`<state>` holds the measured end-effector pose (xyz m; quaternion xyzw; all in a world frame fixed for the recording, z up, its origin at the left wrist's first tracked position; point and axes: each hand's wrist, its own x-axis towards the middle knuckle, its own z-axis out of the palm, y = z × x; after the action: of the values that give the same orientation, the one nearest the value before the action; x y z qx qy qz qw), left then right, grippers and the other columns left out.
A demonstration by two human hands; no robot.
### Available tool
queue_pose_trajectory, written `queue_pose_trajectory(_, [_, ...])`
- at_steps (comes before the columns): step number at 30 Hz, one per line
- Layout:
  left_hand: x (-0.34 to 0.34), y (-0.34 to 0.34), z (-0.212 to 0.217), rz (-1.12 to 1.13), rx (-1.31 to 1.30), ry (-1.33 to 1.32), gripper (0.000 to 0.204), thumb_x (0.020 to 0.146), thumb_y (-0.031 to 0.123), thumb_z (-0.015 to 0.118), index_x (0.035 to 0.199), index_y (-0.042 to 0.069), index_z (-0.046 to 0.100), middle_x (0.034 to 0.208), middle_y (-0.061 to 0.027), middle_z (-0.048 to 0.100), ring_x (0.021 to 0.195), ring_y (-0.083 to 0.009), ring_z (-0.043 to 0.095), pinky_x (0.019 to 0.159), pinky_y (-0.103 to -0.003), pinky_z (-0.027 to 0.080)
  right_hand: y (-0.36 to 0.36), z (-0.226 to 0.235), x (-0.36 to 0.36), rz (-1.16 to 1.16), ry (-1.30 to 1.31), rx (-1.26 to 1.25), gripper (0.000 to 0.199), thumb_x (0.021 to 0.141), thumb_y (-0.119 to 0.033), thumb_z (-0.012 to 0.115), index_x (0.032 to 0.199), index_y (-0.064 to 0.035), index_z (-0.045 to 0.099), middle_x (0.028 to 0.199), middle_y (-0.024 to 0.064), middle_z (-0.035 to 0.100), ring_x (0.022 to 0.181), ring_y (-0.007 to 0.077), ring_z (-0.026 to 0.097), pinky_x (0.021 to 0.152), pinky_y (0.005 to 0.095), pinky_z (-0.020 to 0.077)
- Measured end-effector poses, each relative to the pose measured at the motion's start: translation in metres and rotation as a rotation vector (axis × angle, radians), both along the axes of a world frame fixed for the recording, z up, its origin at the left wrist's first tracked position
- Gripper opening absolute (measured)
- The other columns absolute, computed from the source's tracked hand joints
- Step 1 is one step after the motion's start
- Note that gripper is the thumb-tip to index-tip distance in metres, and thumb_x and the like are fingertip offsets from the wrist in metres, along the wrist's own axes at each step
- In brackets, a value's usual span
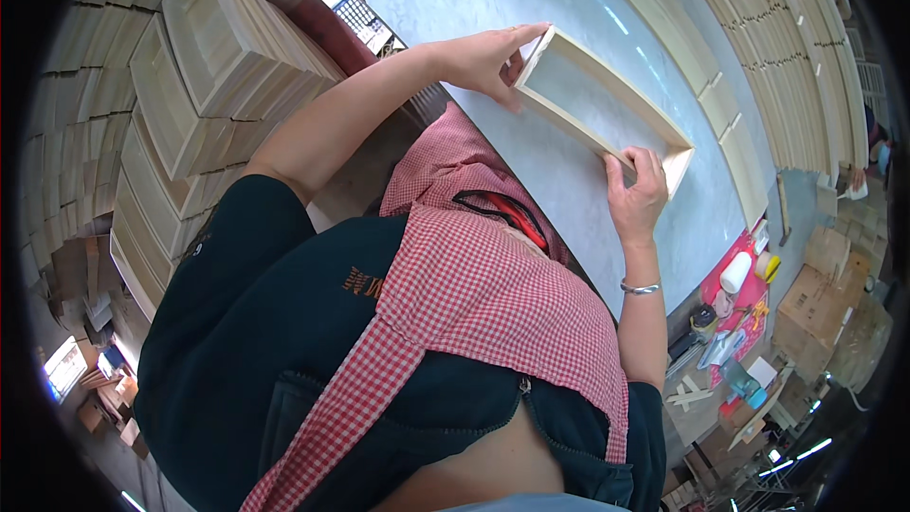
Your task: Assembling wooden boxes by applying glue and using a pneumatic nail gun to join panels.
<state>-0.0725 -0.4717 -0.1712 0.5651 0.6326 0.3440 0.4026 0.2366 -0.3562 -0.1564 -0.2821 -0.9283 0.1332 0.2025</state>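
A narrow rectangular frame of pale wood point(621, 82) stretches between my two hands above a smooth grey-blue tabletop point(455, 0). My left hand point(488, 62) grips its far left end, fingers along the outer side of the short piece. Close to the opposite end, my right hand point(640, 192) pinches the near long side, with the thumb outside and the fingers over the edge. The tabletop shows through the frame's opening. Part of the left end is hidden behind my left fingers.
Stacked wooden frames point(204, 38) rise at my left. Long wooden strips point(758, 47) lie in rows along the far right. Right of the table sit a white roll point(736, 272), yellow tape point(768, 267) and cardboard boxes point(820, 299). A basket point(355, 17) stands beyond my left arm.
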Motion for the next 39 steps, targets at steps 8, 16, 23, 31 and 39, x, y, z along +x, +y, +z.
queue_pose_trajectory(8, [-0.003, -0.001, -0.005, -0.011, 0.061, 0.136, 0.103, 0.069, 0.01, 0.087, 0.152, -0.005, 0.027, 0.109, -0.0225, 0.065, 0.076, -0.0263, 0.066, 0.065, -0.034, 0.056, -0.03, 0.01, -0.049, 0.053, 0.032, 0.114, 0.03, 0.084, -0.033, 0.077, 0.098, -0.0104, 0.062, 0.095, 0.0019, 0.063, 0.087, 0.022, 0.058, 0.083, 0.0361, 0.0427])
queue_pose_trajectory(16, [-0.001, 0.003, -0.022, 0.008, 0.195, 0.099, 0.099, 0.068, -0.006, 0.077, 0.155, 0.0, 0.028, 0.107, -0.0213, 0.065, 0.081, -0.0288, 0.069, 0.064, -0.036, 0.058, -0.058, -0.014, -0.136, -0.059, 0.047, 0.144, 0.035, 0.08, -0.039, 0.078, 0.079, -0.0137, 0.055, 0.077, 0.0004, 0.054, 0.071, 0.0199, 0.053, 0.066, 0.0341, 0.0453])
queue_pose_trajectory(23, [0.001, 0.007, -0.032, 0.04, 0.345, 0.109, 0.095, 0.067, -0.009, 0.073, 0.152, -0.002, 0.031, 0.109, -0.0214, 0.064, 0.079, -0.0284, 0.067, 0.062, -0.035, 0.057, -0.053, -0.019, -0.143, -0.029, 0.142, 0.199, 0.03, 0.08, -0.028, 0.079, 0.074, -0.0133, 0.053, 0.072, 0.0003, 0.05, 0.064, 0.0196, 0.051, 0.056, 0.0332, 0.0453])
queue_pose_trajectory(31, [0.001, 0.002, -0.026, 0.023, 0.243, -0.006, 0.103, 0.069, 0.003, 0.08, 0.154, -0.002, 0.023, 0.109, -0.0202, 0.062, 0.078, -0.0281, 0.065, 0.066, -0.037, 0.056, -0.048, 0.008, -0.115, 0.35, 0.156, 0.058, 0.033, 0.083, -0.008, 0.074, 0.116, -0.0096, 0.072, 0.114, 0.0081, 0.061, 0.088, 0.0229, 0.058, 0.079, 0.0334, 0.0493])
queue_pose_trajectory(39, [-0.001, -0.002, -0.027, -0.046, 0.218, -0.048, 0.098, 0.073, 0.009, 0.076, 0.154, -0.005, 0.022, 0.145, -0.0309, 0.044, 0.1, -0.0436, 0.063, 0.087, -0.044, 0.054, 0.042, 0.043, -0.25, 0.439, 0.193, -0.035, 0.027, 0.083, -0.007, 0.07, 0.11, -0.0054, 0.072, 0.103, 0.0095, 0.063, 0.088, 0.0267, 0.056, 0.081, 0.0361, 0.049])
